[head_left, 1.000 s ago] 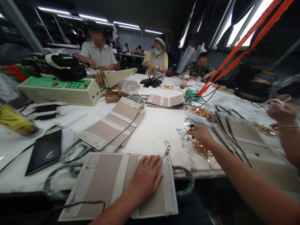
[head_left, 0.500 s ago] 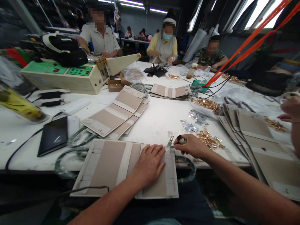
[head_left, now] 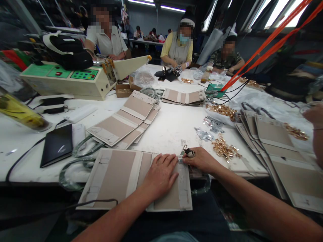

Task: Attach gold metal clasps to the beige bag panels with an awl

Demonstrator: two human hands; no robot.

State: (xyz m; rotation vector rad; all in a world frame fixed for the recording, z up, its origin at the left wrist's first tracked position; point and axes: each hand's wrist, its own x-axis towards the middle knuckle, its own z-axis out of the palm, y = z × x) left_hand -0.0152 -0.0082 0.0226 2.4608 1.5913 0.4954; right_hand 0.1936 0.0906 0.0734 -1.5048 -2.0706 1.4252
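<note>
A beige bag panel (head_left: 113, 178) with pale strips lies spread at the table's front edge, hanging partly over it. My left hand (head_left: 161, 173) presses flat on its right half, fingers stretched out. At the panel's top right corner my right hand (head_left: 202, 158) is closed in a pinch. A small dark-and-pale piece (head_left: 189, 153) shows at its fingers; its kind is unclear, and the fingertips hide what they grip. Just beyond them a small shiny metal piece (head_left: 184, 148) lies by the corner. Plastic-wrapped green handles (head_left: 69, 174) stick out on both sides of the panel.
Gold metal fittings (head_left: 225, 148) and silver plates (head_left: 204, 133) lie right of centre. Stacked panels stand at left (head_left: 116, 126) and right (head_left: 275, 137). A cream machine (head_left: 65, 82) and black booklet (head_left: 57, 145) are at left. Co-workers sit across; another person's hand (head_left: 314, 114) is at right.
My right hand has moved slightly left, onto the panel's top right corner. My left hand stays in place. The co-worker in yellow has lowered both hands to the table.
</note>
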